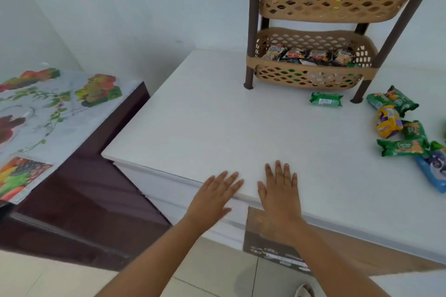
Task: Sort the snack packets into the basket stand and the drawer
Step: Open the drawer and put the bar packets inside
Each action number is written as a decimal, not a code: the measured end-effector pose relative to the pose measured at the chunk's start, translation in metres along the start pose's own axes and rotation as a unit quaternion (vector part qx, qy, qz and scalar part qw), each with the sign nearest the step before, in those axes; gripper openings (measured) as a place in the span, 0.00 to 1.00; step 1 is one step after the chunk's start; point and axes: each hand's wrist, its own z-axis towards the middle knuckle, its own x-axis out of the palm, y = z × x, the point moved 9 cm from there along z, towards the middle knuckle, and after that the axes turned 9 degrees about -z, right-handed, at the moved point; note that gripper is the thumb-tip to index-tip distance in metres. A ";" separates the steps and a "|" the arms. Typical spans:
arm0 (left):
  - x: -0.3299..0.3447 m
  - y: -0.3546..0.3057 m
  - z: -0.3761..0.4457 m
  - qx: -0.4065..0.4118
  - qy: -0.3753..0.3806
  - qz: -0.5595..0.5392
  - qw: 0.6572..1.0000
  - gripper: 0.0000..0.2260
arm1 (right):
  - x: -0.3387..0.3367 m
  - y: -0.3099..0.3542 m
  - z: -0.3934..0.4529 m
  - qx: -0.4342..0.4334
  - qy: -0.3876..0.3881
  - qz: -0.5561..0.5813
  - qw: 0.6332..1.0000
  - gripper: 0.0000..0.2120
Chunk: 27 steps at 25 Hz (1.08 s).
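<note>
Head view: both hands flat, fingers spread, empty, at cabinet top (pixel 193 128) front edge; left hand (pixel 213 196), right hand (pixel 280 194).

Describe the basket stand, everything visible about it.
The basket stand is tan, plastic-looking, with two oval lattice-walled baskets stacked on dark brown legs. It stands upright at the back of the white counter, near the wall. Both tiers already hold snack packets. A green packet lies just in front of it, apparently not touching.
</note>
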 end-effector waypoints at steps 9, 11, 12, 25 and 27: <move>-0.018 0.046 -0.014 -0.142 -0.221 -0.192 0.946 0.28 | 0.007 0.018 -0.010 -0.012 0.057 -0.051 0.997 0.44; -0.018 0.052 -0.039 -0.276 -0.328 -0.361 0.828 0.23 | 0.003 0.022 -0.007 -0.011 0.076 -0.039 0.996 0.35; -0.015 0.055 -0.048 -0.335 -0.362 -0.422 0.761 0.22 | 0.000 0.033 -0.009 -0.044 0.065 -0.021 0.997 0.31; 0.044 0.129 -0.050 -0.411 -0.256 -0.846 0.223 0.09 | 0.080 0.139 -0.056 0.322 0.094 0.891 0.305 0.06; 0.043 0.129 -0.051 -0.397 -0.248 -0.854 0.228 0.09 | 0.074 0.138 -0.060 0.328 0.063 0.897 0.289 0.09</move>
